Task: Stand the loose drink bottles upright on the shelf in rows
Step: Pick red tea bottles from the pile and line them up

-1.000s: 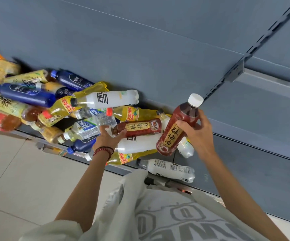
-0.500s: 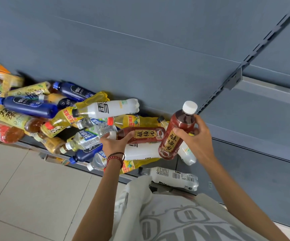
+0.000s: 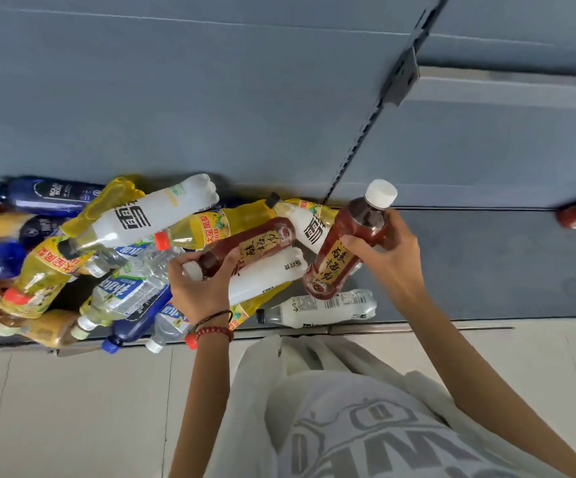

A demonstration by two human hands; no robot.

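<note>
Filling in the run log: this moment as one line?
right hand: holds raised red bottle, tilted, over shelf | left hand: grips lying red bottle near its neck

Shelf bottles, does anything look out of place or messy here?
Most bottles lie on their sides in a jumbled heap on the left of the shelf. Only the red bottle in the right hand is near upright; the left hand grips a second red bottle, lying down.

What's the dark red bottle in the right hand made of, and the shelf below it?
Dark red bottle: likely clear glossy plastic, the drink shows through; white cap looks matte plastic. Shelf: probably painted metal, flat blue-grey matte surface.
</note>
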